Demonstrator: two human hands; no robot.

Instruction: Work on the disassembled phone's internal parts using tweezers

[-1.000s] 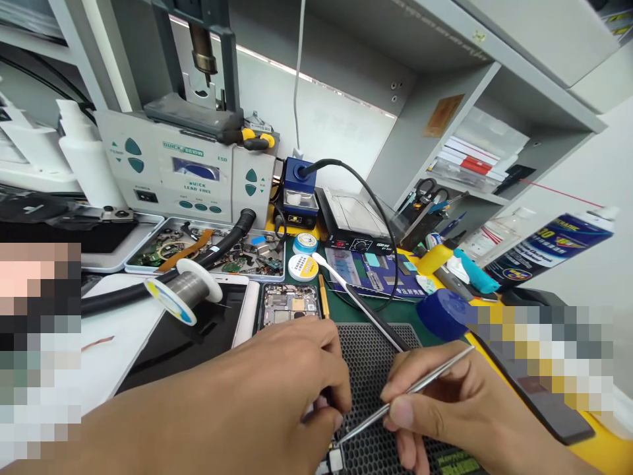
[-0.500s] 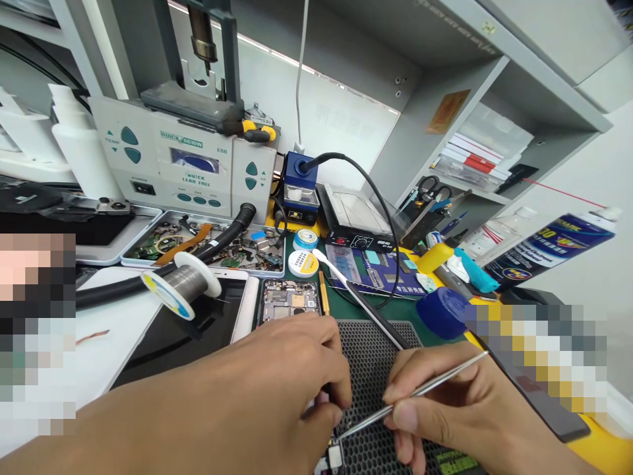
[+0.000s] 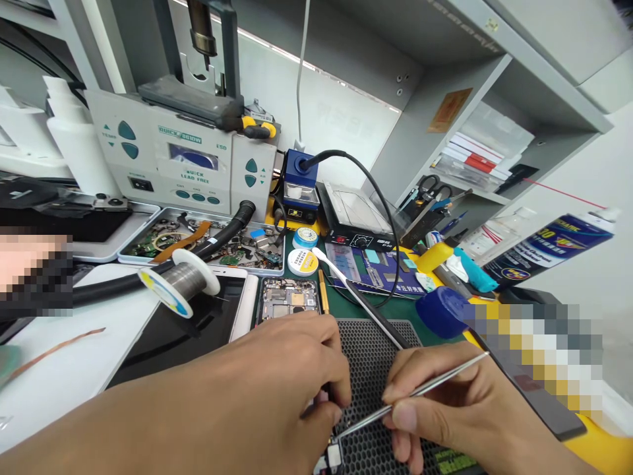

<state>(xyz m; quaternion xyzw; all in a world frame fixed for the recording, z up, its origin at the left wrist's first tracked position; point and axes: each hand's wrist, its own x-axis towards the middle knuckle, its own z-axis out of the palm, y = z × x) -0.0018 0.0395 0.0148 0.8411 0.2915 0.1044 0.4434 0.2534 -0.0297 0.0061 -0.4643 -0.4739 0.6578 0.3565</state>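
Entry: fine work on a small white-framed square part [image 3: 335,456], lying at the near edge of the black perforated mat [image 3: 368,349].
My left hand [image 3: 277,389] is pinched closed just beside it, and what it holds is hidden. My right hand [image 3: 445,409] grips a slim silver steel tool [image 3: 420,392], tip just above the part. The next move, I judge, needs a steady, light touch of the tip.

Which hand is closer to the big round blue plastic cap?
Right. The right hand, pinching a thin silver metal rod, sits just below the round blue plastic cap. The left hand is farther off, down and to the cap's left.
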